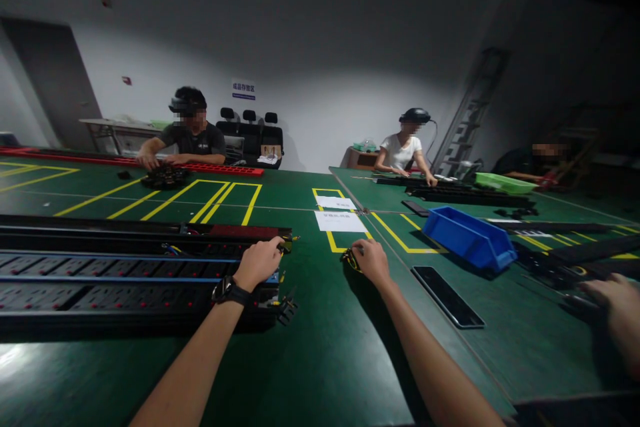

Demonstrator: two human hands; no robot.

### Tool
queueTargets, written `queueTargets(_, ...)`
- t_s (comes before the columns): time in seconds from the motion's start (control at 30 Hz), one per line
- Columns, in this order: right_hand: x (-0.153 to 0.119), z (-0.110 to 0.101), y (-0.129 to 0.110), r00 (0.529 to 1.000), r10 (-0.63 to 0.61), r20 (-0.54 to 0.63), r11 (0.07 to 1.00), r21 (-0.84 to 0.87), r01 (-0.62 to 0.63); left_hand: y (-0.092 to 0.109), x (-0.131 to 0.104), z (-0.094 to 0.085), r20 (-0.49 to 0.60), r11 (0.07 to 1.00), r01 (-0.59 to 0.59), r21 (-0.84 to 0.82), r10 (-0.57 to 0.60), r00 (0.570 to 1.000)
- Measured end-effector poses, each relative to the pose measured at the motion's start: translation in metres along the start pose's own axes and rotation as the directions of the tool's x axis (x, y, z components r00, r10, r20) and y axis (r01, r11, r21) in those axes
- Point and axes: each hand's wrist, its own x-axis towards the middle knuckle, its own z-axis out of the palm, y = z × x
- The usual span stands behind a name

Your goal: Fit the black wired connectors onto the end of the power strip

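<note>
Left hand, 11 o'clock: at the black rack, finger grip unclear. Right hand, 1 o'clock: fingers pinching a black-yellow piece.

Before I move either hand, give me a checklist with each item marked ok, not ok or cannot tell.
1. Left hand at the right-hand end of the long black panel assembly with blue rails: ok.
2. Right hand at the small black-and-yellow part: ok.
3. Small black-and-yellow part lifted off the green tabletop: cannot tell.
4. Panel assembly's end free of anything sticking out: not ok, a black toothed piece juts out.
5. Flat black rectangular phone apart from the right hand: ok.
6. Blue open-topped plastic bin standing upright: ok.
</note>
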Motion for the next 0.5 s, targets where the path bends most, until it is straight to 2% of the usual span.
queueTargets(0.17,0.004,-0.003,0.0,0.997,0.047,-0.058,0.994,0.098,-0.041,0.001,-0.001,-0.001,-0.003,1.0,0.005,0.01,-0.004,1.0)
queueTargets(0.33,0.004,-0.012,-0.012,0.987,0.08,-0.142,0.96,0.276,-0.038,0.001,-0.001,0.0,-0.015,1.0,-0.001,0.009,0.001,1.0)
queueTargets(0.43,0.001,-0.017,-0.026,0.978,0.115,-0.173,0.891,0.453,-0.024,0.002,-0.001,-0.001,-0.015,1.0,0.029,-0.005,-0.029,0.999)
queueTargets(0.5,-0.001,-0.018,-0.037,0.978,0.142,-0.155,0.808,0.588,-0.024,0.004,-0.002,-0.003,-0.023,0.998,0.052,-0.048,-0.053,0.998)
